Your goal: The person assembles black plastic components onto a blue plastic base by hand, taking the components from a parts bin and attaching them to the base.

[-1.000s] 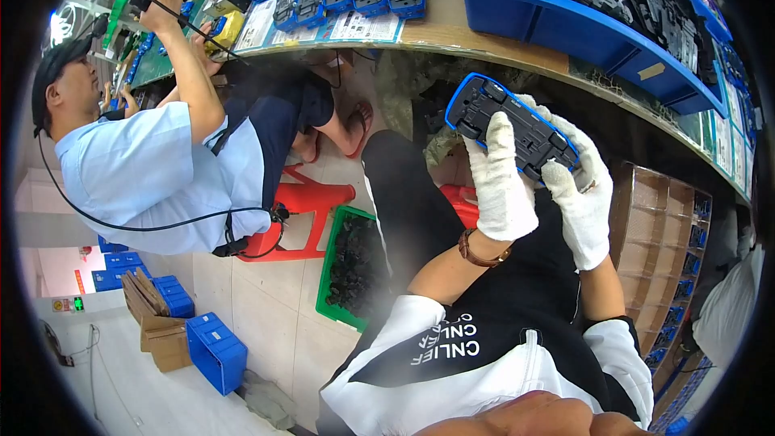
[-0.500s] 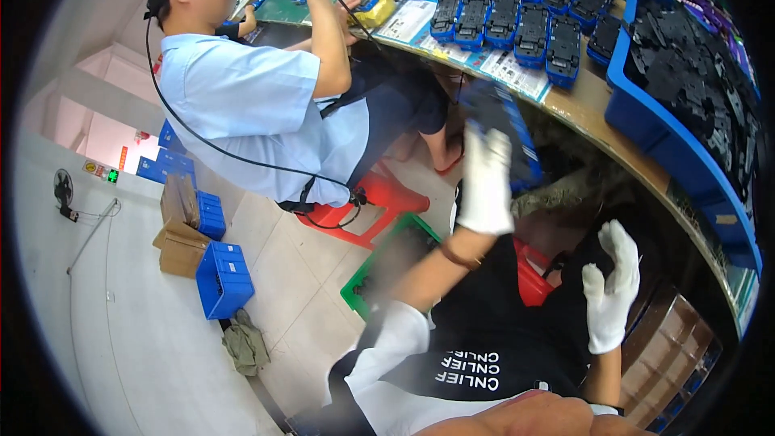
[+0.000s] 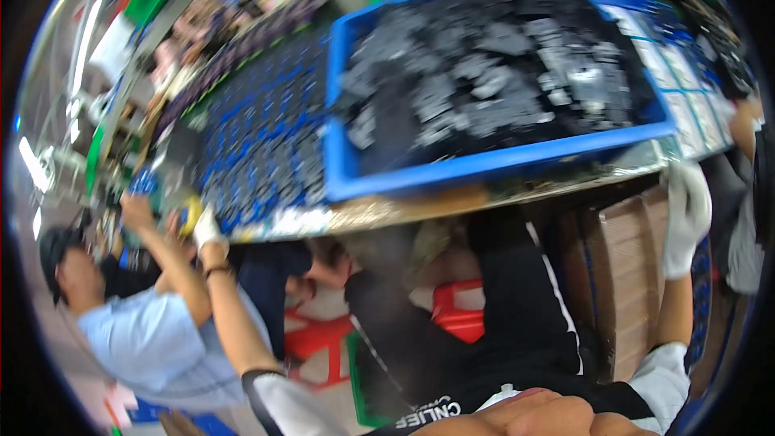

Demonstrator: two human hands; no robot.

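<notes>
My left hand [image 3: 208,231], in a white glove, is at the table's front edge on the left, beside rows of black-and-blue plastic housings [image 3: 270,165]. Its fingers are smeared by motion, and whether they hold anything cannot be made out. My right hand [image 3: 688,214], also white-gloved, is raised at the table edge on the right, close to the near right corner of a blue bin [image 3: 500,168]. Blur hides how its fingers are set, and no object shows in it. Loose black plastic parts [image 3: 484,73] fill the bin between my two hands.
A person in a light blue shirt [image 3: 153,339] sits at my left, arms at the bench. White panels with blue-green lines [image 3: 674,81] lie right of the bin. Stacked brown trays [image 3: 634,274] stand under the table by my right arm. Red stools [image 3: 460,311] are below.
The view has swung right, bringing the bin to the middle. My left hand, earlier carrying a black-and-blue housing, is now at the table edge. My right hand has risen from my lap.
</notes>
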